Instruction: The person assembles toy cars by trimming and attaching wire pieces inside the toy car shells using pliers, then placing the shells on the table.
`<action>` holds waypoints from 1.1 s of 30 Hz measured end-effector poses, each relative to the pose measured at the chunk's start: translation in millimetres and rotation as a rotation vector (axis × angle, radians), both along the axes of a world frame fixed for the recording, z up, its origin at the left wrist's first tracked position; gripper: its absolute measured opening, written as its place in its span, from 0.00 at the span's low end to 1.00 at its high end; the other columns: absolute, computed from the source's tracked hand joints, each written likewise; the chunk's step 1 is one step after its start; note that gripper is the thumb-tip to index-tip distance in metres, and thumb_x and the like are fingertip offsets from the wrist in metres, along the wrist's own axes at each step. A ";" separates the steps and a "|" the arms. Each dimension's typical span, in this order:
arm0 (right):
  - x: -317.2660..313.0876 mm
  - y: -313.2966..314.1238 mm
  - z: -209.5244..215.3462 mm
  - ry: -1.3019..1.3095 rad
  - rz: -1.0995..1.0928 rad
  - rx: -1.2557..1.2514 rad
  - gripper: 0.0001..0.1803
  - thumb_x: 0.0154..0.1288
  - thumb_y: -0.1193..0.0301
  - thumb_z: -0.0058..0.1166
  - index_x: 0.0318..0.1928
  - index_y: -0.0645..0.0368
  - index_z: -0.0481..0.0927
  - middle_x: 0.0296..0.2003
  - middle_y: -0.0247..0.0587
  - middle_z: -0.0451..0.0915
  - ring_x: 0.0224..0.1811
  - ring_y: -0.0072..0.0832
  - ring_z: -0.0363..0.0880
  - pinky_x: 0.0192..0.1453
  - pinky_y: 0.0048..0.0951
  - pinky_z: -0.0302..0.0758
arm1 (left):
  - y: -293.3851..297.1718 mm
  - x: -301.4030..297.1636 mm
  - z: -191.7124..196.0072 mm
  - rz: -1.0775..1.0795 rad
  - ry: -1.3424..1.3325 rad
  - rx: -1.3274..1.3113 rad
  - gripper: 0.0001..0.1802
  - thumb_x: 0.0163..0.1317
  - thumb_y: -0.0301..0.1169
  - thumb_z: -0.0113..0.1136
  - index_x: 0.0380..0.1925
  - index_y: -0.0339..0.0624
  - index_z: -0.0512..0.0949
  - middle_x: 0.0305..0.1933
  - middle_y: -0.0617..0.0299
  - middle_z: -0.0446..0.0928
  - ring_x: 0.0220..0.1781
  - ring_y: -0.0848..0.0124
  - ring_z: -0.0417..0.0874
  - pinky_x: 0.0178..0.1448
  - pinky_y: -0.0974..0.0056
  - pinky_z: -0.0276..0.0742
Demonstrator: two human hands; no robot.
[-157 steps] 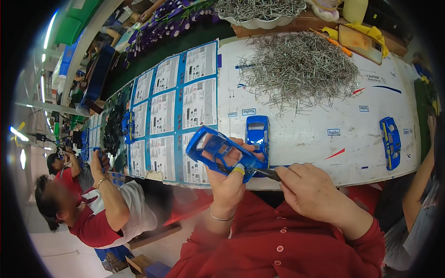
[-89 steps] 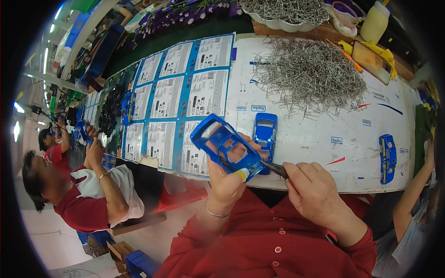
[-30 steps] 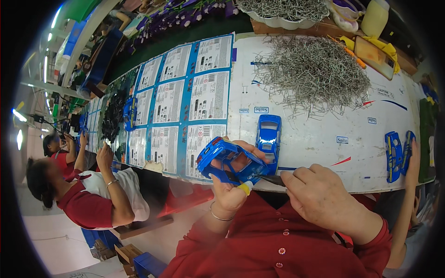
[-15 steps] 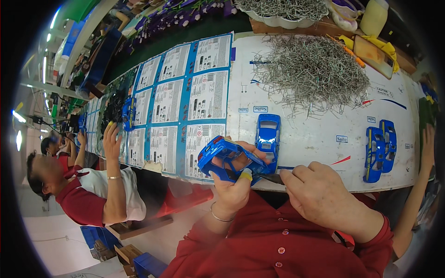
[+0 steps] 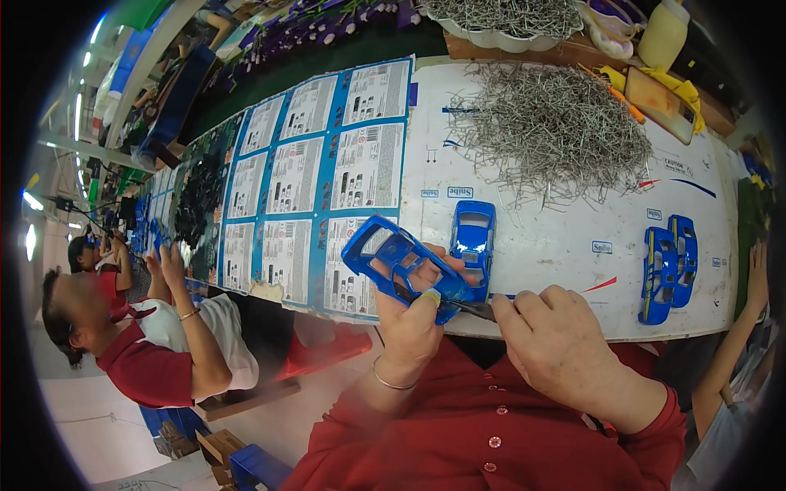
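My left hand (image 5: 409,331) is closed around a blue toy car body shell (image 5: 399,248), held over the table's front edge. The shell is tilted, with its window openings facing up and fingers showing through them. Something yellow and white wraps my left thumb. In my closed right hand (image 5: 561,340) is a slim dark tool (image 5: 476,310), pointed left. Its tip meets the shell's near end by my left thumb; the exact kind of tool cannot be made out. Just behind my hands, another blue car shell (image 5: 472,233) lies on the white tabletop (image 5: 557,237).
Two blue car shells (image 5: 657,282) lie at the right. Behind them spreads a heap of bent metal wires (image 5: 557,123), below a white bowl (image 5: 499,37) of more wires. Printed card sheets (image 5: 327,164) cover the left. Co-workers sit at left (image 5: 155,352) and right (image 5: 729,360).
My left hand has turned the car shell so its window openings face up more and its far end is raised. The right hand with the tool stays nearly in place. The left co-worker's hands have moved.
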State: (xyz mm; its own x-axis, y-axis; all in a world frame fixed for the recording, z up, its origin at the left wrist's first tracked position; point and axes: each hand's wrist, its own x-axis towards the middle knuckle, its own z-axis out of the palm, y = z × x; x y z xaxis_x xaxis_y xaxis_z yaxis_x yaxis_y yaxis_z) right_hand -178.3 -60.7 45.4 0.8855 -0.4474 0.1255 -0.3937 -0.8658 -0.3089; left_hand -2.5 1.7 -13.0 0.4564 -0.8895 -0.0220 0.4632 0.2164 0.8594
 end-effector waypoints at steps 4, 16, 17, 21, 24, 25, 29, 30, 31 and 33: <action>2.5 -0.5 -7.4 -0.032 -0.021 0.002 0.21 0.48 0.74 0.56 0.47 0.64 0.76 0.29 0.39 0.72 0.29 0.33 0.70 0.32 0.32 0.70 | -1.4 -2.8 -1.0 0.056 0.022 0.005 0.32 0.47 0.11 0.40 0.57 0.39 0.59 0.50 0.47 0.70 0.46 0.52 0.81 0.49 0.46 0.83; 11.3 1.2 -16.6 -0.097 -0.056 0.042 0.20 0.50 0.75 0.55 0.47 0.65 0.75 0.27 0.40 0.71 0.27 0.33 0.71 0.29 0.32 0.71 | -3.8 -1.3 -3.8 0.152 -0.043 -0.059 0.34 0.48 0.09 0.38 0.59 0.40 0.57 0.52 0.46 0.68 0.51 0.54 0.79 0.49 0.46 0.83; 11.1 1.6 -15.4 -0.069 -0.058 0.007 0.20 0.51 0.75 0.55 0.48 0.65 0.74 0.27 0.40 0.71 0.27 0.33 0.70 0.30 0.32 0.71 | -6.0 -3.3 0.7 0.166 -0.008 -0.063 0.31 0.49 0.08 0.37 0.56 0.36 0.58 0.49 0.43 0.71 0.48 0.55 0.80 0.50 0.50 0.83; 10.1 2.8 -11.6 -0.040 -0.081 0.058 0.21 0.52 0.77 0.57 0.49 0.65 0.74 0.30 0.41 0.71 0.28 0.36 0.70 0.34 0.33 0.71 | -7.9 -4.4 2.9 0.168 0.044 -0.035 0.28 0.49 0.08 0.36 0.54 0.32 0.59 0.46 0.41 0.74 0.45 0.55 0.81 0.51 0.54 0.82; 9.8 0.2 -15.8 -0.090 -0.081 0.115 0.19 0.53 0.75 0.55 0.47 0.65 0.74 0.27 0.41 0.71 0.25 0.34 0.71 0.29 0.33 0.72 | -8.7 -6.9 0.0 0.205 0.043 -0.030 0.28 0.49 0.08 0.36 0.54 0.32 0.59 0.46 0.41 0.73 0.45 0.56 0.81 0.51 0.54 0.82; 10.8 -1.6 -16.1 -0.101 -0.080 0.144 0.19 0.53 0.75 0.55 0.47 0.65 0.74 0.27 0.41 0.71 0.25 0.35 0.72 0.29 0.33 0.72 | -6.7 -6.0 -3.7 0.203 0.044 -0.030 0.28 0.49 0.08 0.36 0.54 0.32 0.59 0.46 0.41 0.73 0.45 0.56 0.81 0.51 0.54 0.82; 15.5 -4.2 -17.5 -0.080 -0.053 0.123 0.17 0.52 0.75 0.55 0.44 0.65 0.73 0.26 0.43 0.72 0.25 0.35 0.74 0.28 0.33 0.73 | -3.9 -3.8 -10.8 0.178 -0.119 -0.040 0.31 0.49 0.09 0.39 0.57 0.36 0.59 0.49 0.44 0.72 0.47 0.56 0.81 0.50 0.50 0.83; 18.0 -4.3 -18.5 -0.082 -0.056 0.124 0.17 0.52 0.75 0.55 0.44 0.65 0.73 0.26 0.43 0.72 0.25 0.35 0.74 0.28 0.33 0.73 | -4.4 -4.5 -9.6 0.183 -0.148 -0.065 0.30 0.50 0.09 0.39 0.56 0.36 0.59 0.48 0.43 0.73 0.46 0.56 0.81 0.51 0.51 0.82; 21.0 -4.5 -19.9 -0.051 -0.061 0.063 0.17 0.51 0.75 0.55 0.43 0.65 0.72 0.26 0.42 0.72 0.25 0.35 0.74 0.28 0.33 0.73 | -5.0 -5.3 -8.6 0.180 -0.150 -0.064 0.30 0.50 0.09 0.39 0.56 0.36 0.59 0.48 0.43 0.73 0.46 0.56 0.81 0.51 0.51 0.82; 22.5 -4.4 -20.4 -0.023 -0.069 0.002 0.16 0.50 0.75 0.55 0.42 0.65 0.72 0.26 0.42 0.72 0.25 0.35 0.74 0.27 0.33 0.74 | -6.3 -6.4 -6.9 0.189 -0.200 -0.041 0.29 0.47 0.08 0.35 0.54 0.33 0.59 0.46 0.42 0.74 0.46 0.58 0.80 0.51 0.57 0.79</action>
